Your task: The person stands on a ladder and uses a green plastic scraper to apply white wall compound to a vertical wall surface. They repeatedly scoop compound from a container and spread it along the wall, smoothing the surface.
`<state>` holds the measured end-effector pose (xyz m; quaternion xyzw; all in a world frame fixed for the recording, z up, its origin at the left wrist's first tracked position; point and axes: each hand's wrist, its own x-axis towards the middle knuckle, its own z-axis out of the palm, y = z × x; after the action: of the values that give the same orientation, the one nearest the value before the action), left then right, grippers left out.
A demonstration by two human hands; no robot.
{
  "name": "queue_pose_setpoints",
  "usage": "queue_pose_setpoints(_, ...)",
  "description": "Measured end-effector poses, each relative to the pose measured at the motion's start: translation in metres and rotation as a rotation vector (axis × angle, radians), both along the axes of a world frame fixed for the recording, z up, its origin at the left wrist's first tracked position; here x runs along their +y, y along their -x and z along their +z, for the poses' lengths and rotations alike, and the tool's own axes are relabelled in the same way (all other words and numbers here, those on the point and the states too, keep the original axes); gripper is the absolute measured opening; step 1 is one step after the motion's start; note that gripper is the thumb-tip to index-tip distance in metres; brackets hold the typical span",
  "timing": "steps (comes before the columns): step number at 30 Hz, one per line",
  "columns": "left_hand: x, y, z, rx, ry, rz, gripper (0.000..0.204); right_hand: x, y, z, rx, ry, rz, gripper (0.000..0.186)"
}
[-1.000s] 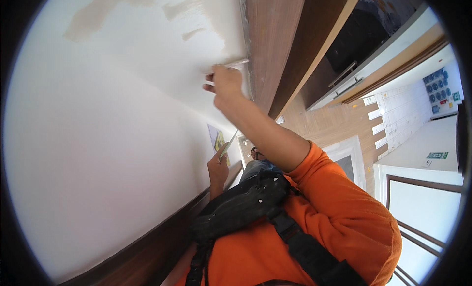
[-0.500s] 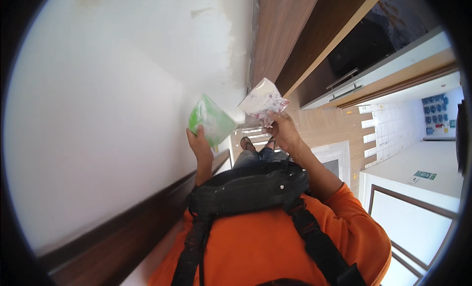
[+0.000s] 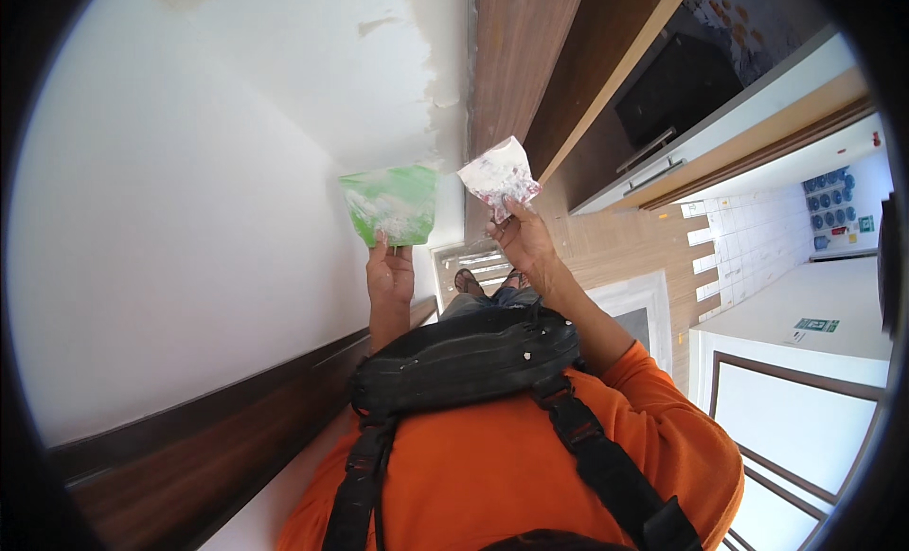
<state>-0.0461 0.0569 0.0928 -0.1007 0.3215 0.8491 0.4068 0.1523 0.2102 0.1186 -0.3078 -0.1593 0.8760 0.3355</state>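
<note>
Both hands are drawing in toward the middle of the frame, a worker in an orange shirt [image 3: 530,466] no longer reaching up the white wall [image 3: 218,220] as a second ago. The left hand [image 3: 390,278] is gripping a green sheet [image 3: 402,189] at its lower edge, thumb on the near face, left of centre; the right hand [image 3: 523,240] is pinching a white sheet [image 3: 500,175] by its lower end, just to the right and apart from the green one. Edge-on a second ago and tilted like a diamond half a second ago, the green sheet is now sitting squarer, its face smeared with white paste [image 3: 386,215] and turning toward the camera. The white sheet, red-flecked, is carrying smears too; whether they are wet is not showing. The change is suggesting a pause in the spreading, with attention apparently shifting from wall to sheets. Ragged tan patches [image 3: 417,51] are marking the wall at upper centre, beside a brown panel [image 3: 516,54], the coverage there looking uneven. A black pouch [image 3: 464,357] is lying across the chest at lower centre.
</note>
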Motion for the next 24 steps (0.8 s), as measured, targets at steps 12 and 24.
queue_pose_setpoints(12,0.005,-0.065,0.001,-0.143,-0.287,-0.415,0.046,0.001,0.028,-0.015,-0.019,-0.052,0.169,0.035)
queue_pose_setpoints(24,0.009,-0.051,0.008,0.104,-0.059,-0.217,0.05,-0.048,0.031,0.009,-0.052,-0.081,0.531,0.047)
